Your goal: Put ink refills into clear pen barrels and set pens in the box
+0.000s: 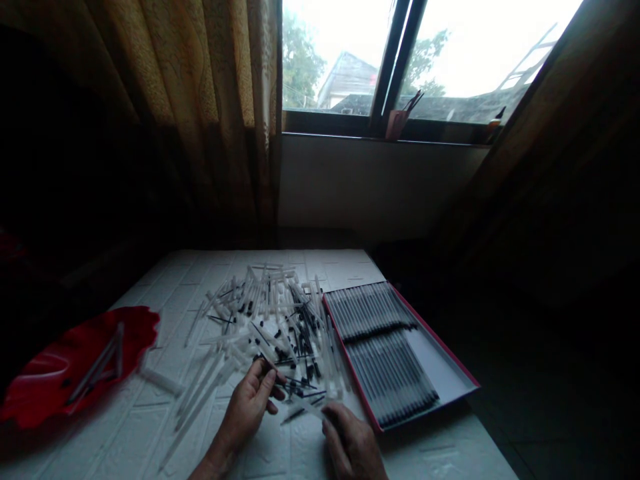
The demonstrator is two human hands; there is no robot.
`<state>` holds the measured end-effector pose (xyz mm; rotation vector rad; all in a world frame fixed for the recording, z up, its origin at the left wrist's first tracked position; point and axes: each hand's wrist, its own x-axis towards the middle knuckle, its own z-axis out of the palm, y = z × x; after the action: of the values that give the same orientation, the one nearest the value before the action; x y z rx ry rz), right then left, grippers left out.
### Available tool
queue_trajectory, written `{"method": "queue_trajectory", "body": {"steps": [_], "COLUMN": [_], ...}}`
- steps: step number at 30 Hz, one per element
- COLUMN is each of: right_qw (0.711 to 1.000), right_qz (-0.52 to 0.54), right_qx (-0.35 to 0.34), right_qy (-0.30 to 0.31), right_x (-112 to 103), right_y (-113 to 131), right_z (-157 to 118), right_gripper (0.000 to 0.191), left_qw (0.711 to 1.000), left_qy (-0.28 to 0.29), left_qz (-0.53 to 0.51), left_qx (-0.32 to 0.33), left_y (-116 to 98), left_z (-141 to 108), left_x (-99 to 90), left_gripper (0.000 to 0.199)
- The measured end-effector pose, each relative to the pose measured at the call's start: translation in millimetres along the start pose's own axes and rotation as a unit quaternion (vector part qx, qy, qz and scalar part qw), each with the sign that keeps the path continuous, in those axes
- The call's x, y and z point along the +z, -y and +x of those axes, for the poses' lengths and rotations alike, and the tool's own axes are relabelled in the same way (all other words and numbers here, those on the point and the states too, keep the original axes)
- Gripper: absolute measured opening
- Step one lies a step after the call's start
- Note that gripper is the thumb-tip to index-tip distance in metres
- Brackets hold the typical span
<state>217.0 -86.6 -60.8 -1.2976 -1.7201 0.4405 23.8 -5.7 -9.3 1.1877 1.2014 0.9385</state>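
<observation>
My left hand (pixel 249 399) pinches a thin dark piece, which looks like a pen refill (pixel 270 365), between thumb and fingers. In my right hand (pixel 353 441) is a clear pen barrel (pixel 309 406), its free end pointing up and left toward the other hand. Ahead of both hands spreads a loose pile of pen parts (pixel 270 300): whitish tubes, small black pieces and dark refills. Just right of the pile, a shallow box with a red-pink rim (pixel 433 331) holds two rows of pens lying side by side, their dark ends toward me.
A red scalloped dish (pixel 43 373) with a few clear tubes stands at the left of the white brick-patterned table (pixel 173 283). Several long tubes (pixel 195 393) lie left of my left hand. Behind the table hang curtains (pixel 200 100); a pink cup (pixel 395 125) sits on the windowsill.
</observation>
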Motion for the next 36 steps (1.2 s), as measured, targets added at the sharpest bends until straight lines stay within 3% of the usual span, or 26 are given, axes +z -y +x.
{"method": "queue_trajectory", "body": {"steps": [10, 14, 18, 21, 26, 29, 33, 36], "right_qw": [1.0, 0.999, 0.995, 0.988, 0.976, 0.984, 0.995, 0.995], "right_qz": [0.013, 0.047, 0.093, 0.148, 0.217, 0.169, 0.048, -0.074], "right_qx": [0.003, -0.009, 0.007, 0.03, -0.006, -0.036, -0.053, -0.008], "right_qy": [0.013, 0.019, -0.025, -0.044, -0.007, 0.044, 0.074, 0.06], "right_x": [0.0, -2.9, -4.5, 0.2, 18.7, 21.8, 6.9, -8.1], "right_y": [-3.6, -2.2, 0.7, 6.1, 18.0, 21.2, 16.3, 9.2], "right_z": [-1.6, 0.9, 1.7, 1.6, 1.8, 5.4, 20.4, 38.2], "right_gripper": [0.02, 0.02, 0.021, 0.025, 0.022, 0.019, 0.023, 0.022], "left_qw": [1.0, 1.0, 0.993, 0.976, 0.951, 0.944, 0.923, 0.873], "left_qy": [-0.015, 0.021, 0.064, 0.094, 0.069, 0.036, -0.026, -0.078], "left_qz": [-0.01, 0.012, 0.09, 0.157, 0.199, 0.203, 0.272, 0.357], "left_qx": [-0.025, -0.018, 0.031, 0.121, 0.227, 0.257, 0.27, 0.324], "left_y": [7.0, 13.6, 12.9, 7.5, 8.5, 9.8, 5.7, 10.4], "left_z": [-11.3, -19.7, -36.7, -48.7, -55.5, -55.6, -54.1, -49.1], "left_x": [7.4, 9.3, 6.9, 3.3, 3.4, 1.4, -12.4, -26.4], "left_gripper": [0.053, 0.054, 0.05, 0.039, 0.027, 0.02, 0.021, 0.024]}}
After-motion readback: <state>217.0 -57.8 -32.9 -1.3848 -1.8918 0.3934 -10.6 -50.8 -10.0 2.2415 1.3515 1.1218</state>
